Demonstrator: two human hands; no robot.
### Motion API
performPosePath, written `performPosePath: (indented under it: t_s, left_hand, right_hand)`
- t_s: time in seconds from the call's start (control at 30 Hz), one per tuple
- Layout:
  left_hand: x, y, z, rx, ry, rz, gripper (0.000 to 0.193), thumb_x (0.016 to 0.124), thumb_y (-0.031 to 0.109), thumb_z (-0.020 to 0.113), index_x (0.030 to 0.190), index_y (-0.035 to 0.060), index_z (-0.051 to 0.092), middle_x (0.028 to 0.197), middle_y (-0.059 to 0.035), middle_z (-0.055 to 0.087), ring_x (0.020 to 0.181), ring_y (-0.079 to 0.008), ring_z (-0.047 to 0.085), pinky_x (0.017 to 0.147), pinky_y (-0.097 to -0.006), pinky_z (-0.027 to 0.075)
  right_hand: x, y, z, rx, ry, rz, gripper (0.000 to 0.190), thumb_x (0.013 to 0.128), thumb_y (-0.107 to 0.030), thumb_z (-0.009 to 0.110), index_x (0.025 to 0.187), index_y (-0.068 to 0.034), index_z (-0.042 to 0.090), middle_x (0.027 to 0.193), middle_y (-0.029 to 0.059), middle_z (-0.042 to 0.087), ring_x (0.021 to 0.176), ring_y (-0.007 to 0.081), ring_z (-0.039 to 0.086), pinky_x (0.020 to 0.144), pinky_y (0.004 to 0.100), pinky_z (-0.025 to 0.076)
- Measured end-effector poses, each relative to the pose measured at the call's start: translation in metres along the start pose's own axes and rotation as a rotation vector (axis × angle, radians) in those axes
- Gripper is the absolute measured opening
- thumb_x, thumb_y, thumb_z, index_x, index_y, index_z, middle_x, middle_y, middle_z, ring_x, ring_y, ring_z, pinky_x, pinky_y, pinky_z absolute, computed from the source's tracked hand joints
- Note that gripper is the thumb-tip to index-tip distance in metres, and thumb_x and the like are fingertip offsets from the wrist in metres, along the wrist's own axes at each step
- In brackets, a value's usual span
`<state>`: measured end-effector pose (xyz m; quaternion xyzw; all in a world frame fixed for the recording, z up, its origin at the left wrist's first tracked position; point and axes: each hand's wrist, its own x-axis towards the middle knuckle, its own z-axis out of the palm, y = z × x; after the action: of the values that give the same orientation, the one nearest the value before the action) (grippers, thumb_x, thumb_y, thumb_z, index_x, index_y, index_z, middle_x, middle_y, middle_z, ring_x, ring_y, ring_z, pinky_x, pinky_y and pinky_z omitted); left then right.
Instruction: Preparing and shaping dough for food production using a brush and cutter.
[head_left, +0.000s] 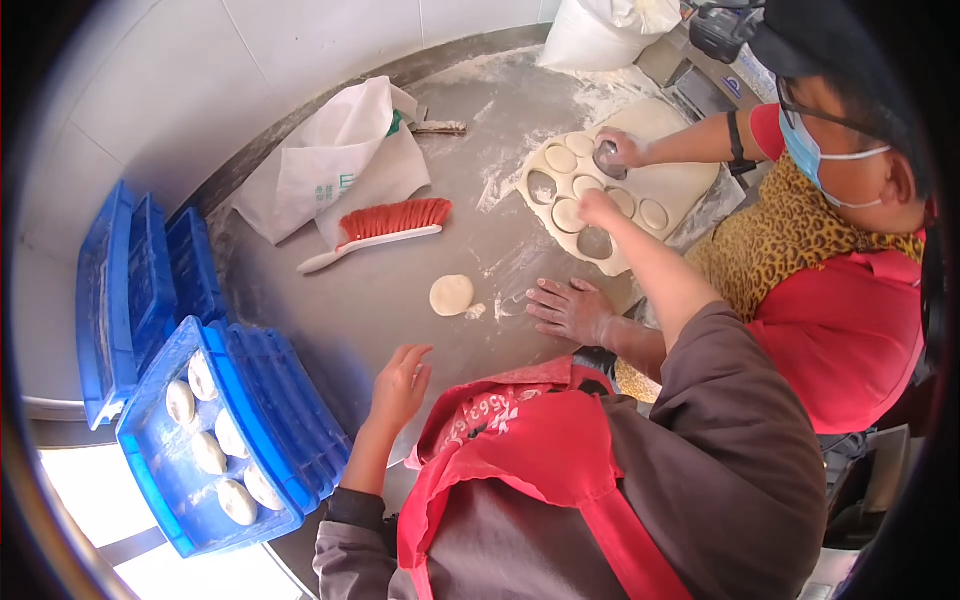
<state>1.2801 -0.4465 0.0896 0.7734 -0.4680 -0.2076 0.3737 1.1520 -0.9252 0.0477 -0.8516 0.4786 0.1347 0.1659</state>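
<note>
My right hand (598, 209) reaches onto a rolled dough sheet (667, 176), its fingers at the edge of a cut dough round (568, 215); whether they grip it cannot be told. Several rounds lie cut in the sheet, and some round holes show the metal table through them. My left hand (401, 386) is raised near the table's front edge, fingers apart and holding nothing. Beyond it a single dough round (451, 295) lies on the metal table (375, 315), with a small dough scrap (475, 311) beside it.
A co-worker's hand (621, 150) is at a round cutter on the sheet; their other hand (574, 311) rests on the table. A red-bristled brush (394, 225) lies by a white sack (337, 161). At left, a blue crate (161, 510) holds several dough pieces. A flour sack (600, 37) stands behind.
</note>
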Motion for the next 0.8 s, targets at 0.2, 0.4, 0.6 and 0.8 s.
performPosePath:
  t_s: [0.2,0.4,0.6,0.8]
  left_hand:
    - [0.037,-0.038,0.031,0.193,0.077,0.019,0.04,0.079,0.004,0.06,0.118,0.0074,0.054,0.117,-0.0157,0.056,0.103,-0.0337,0.057,0.084,-0.0423,0.049]
    - [0.09,-0.078,0.09,0.329,0.233,0.096,0.057,0.076,0.007,0.066,0.129,0.0014,0.045,0.126,-0.0233,0.049,0.117,-0.0402,0.046,0.098,-0.0461,0.038]
    - [0.127,-0.07,0.111,0.276,0.091,-0.058,0.062,0.068,0.011,0.075,0.125,0.0029,0.05,0.125,-0.022,0.049,0.112,-0.0375,0.048,0.094,-0.0425,0.041]
    - [0.108,-0.039,0.072,0.221,0.03,-0.442,0.038,0.065,0.012,0.078,0.099,0.0077,0.062,0.11,-0.0178,0.059,0.1,-0.0351,0.056,0.083,-0.0414,0.047]
  right_hand:
    - [0.009,0.102,0.033,0.007,0.186,0.359,0.064,0.07,-0.024,0.072,0.126,-0.001,0.049,0.125,0.0208,0.053,0.115,0.0319,0.053,0.094,0.0367,0.046]
    - [-0.001,0.109,0.022,0.133,0.052,0.329,0.078,0.061,-0.025,0.082,0.125,0.005,0.049,0.12,0.0192,0.058,0.108,0.0268,0.058,0.09,0.0346,0.048]
    - [0.018,0.107,0.006,0.442,-0.081,0.005,0.064,0.075,-0.013,0.073,0.131,0.002,0.046,0.122,0.0175,0.059,0.1,0.0252,0.063,0.081,0.0333,0.053]
    - [0.074,0.037,0.023,0.125,-0.216,-0.41,0.077,0.058,-0.011,0.084,0.127,-0.01,0.052,0.125,0.0126,0.054,0.117,0.0278,0.051,0.098,0.0375,0.041]
